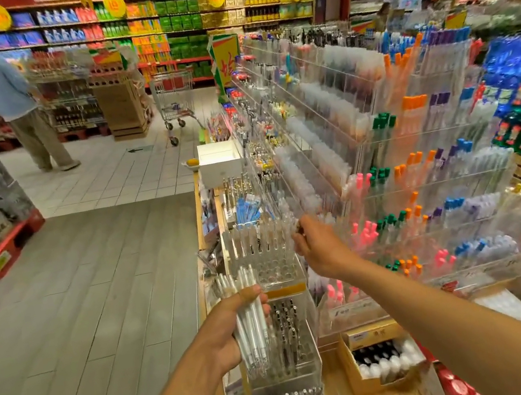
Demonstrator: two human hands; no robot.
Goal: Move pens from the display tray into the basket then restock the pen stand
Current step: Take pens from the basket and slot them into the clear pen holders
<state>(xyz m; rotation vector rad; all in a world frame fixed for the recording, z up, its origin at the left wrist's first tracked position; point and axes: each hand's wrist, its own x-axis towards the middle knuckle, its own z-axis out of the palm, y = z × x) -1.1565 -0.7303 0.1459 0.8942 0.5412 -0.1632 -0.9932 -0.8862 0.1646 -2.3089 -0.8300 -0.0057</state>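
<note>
My left hand grips a bundle of several white pens, held upright beside the counter edge. A clear pen stand with a grid of holes stands just beyond, white pens upright along its back row. My right hand reaches to the stand's right side, fingers pinched at its top corner; whether a pen is in them I cannot tell. No basket shows in view.
Clear tiered racks of coloured pens fill the right. A clear bin of black pens and a cardboard box of pens sit near. A white box, a shopping trolley and a person stand farther off.
</note>
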